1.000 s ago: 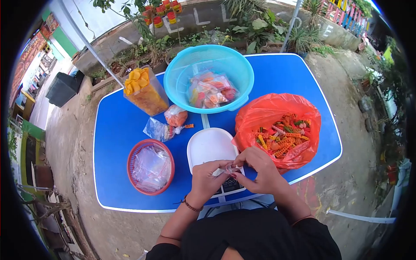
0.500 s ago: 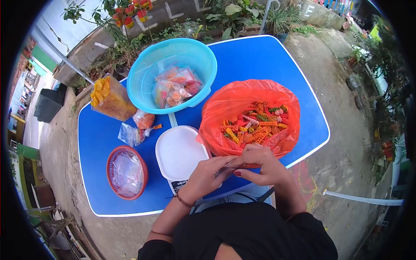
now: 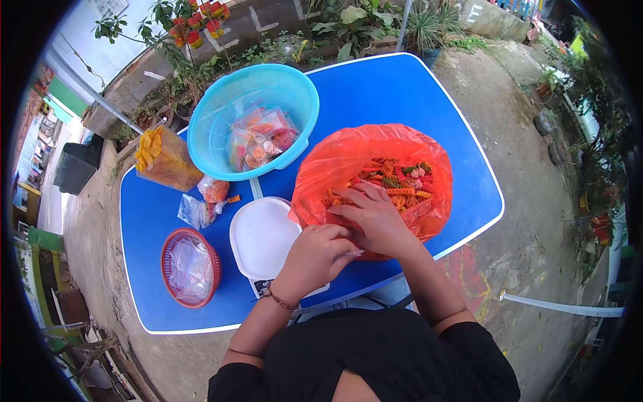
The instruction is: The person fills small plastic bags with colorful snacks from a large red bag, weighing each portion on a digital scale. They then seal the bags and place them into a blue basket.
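My left hand (image 3: pixel 320 251) is closed on a small clear plastic bag (image 3: pixel 351 254), at the near edge of a big red plastic bag (image 3: pixel 321 161). My right hand (image 3: pixel 372 216) reaches into the red bag from the near side. Its fingers are apart and touch the colourful curly crackers (image 3: pixel 402 182) inside; the fingertips are partly lost among them. Left of my left hand stands a white kitchen scale (image 3: pixel 265 234), with nothing on its platform.
A turquoise basket (image 3: pixel 201 127) holds several filled packets (image 3: pixel 264 137). Beside it are a bag of yellow chips (image 3: pixel 167 164) and small packets (image 3: pixel 195 209). A red basket (image 3: pixel 167 251) holds clear plastic bags (image 3: pixel 191 268). All stand on a blue table (image 3: pixel 375 87).
My right hand has left the small plastic bag and moved forward into the red bag, onto the crackers. My left hand keeps the small bag. The view has shifted slightly.
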`<action>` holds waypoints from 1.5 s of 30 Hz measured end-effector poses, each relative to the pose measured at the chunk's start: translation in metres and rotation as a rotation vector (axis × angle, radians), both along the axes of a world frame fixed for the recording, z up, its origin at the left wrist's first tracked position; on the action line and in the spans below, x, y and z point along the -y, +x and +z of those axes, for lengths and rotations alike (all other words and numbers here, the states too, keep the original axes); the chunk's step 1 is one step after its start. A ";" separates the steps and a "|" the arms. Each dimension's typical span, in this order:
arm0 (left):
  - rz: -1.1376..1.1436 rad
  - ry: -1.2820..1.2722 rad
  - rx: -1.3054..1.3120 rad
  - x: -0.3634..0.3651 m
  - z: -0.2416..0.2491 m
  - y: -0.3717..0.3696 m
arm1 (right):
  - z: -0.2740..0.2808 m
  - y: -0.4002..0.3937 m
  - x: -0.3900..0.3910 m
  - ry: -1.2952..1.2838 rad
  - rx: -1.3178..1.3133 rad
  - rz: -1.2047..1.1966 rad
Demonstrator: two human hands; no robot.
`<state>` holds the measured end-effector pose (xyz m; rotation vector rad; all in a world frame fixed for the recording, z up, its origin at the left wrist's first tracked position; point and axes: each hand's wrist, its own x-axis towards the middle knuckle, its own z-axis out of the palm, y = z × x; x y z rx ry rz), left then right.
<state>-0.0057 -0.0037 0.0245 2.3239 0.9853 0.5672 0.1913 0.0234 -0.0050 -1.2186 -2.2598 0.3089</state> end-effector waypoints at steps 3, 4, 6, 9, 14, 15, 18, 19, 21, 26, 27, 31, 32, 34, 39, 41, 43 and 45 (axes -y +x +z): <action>-0.002 -0.045 -0.105 -0.001 0.001 -0.003 | -0.011 -0.004 -0.006 0.021 0.099 -0.058; -0.006 -0.062 -0.098 -0.001 0.002 -0.005 | -0.010 0.001 -0.009 0.003 0.144 -0.094; -0.017 -0.094 -0.111 0.000 0.001 -0.007 | -0.007 0.012 -0.014 -0.012 0.194 -0.155; -0.038 -0.114 -0.138 -0.001 -0.002 -0.003 | -0.002 0.034 -0.023 -0.013 0.206 -0.236; -0.047 0.201 0.015 -0.006 -0.003 0.013 | -0.004 0.054 -0.028 0.049 0.207 -0.294; -0.046 0.186 -0.006 -0.005 -0.009 0.014 | -0.004 0.053 -0.027 0.110 0.216 -0.309; -0.040 0.124 -0.104 -0.003 -0.023 0.014 | 0.003 0.037 -0.017 0.074 0.153 -0.248; -0.035 0.088 -0.159 -0.001 -0.019 0.012 | 0.005 0.031 -0.011 0.015 0.148 -0.188; -0.039 0.047 -0.218 0.001 -0.015 0.008 | 0.008 0.023 0.000 -0.103 0.136 -0.067; -0.058 0.029 -0.227 0.004 -0.008 0.001 | 0.014 0.040 -0.002 -0.037 0.278 -0.209; -0.059 0.029 -0.231 0.005 -0.008 0.000 | 0.017 0.048 -0.005 -0.011 0.335 -0.256; -0.069 0.037 -0.225 0.005 -0.007 0.000 | 0.017 0.060 -0.010 0.055 0.421 -0.428; -0.072 0.042 -0.217 0.005 -0.007 0.000 | 0.018 0.057 -0.010 0.101 0.447 -0.473; -0.073 0.031 -0.230 0.006 -0.006 0.000 | 0.019 0.049 -0.009 0.135 0.397 -0.446; -0.074 0.021 -0.241 0.008 -0.005 -0.002 | 0.004 0.026 -0.008 -0.244 0.158 -0.004; -0.072 0.022 -0.228 0.009 -0.007 -0.004 | -0.003 0.012 -0.009 -0.185 0.106 0.065; -0.063 0.023 -0.227 0.009 -0.007 -0.004 | -0.005 0.003 -0.010 -0.086 0.127 0.034; -0.056 0.019 -0.222 0.011 -0.007 -0.005 | -0.003 -0.002 -0.013 0.055 0.220 -0.098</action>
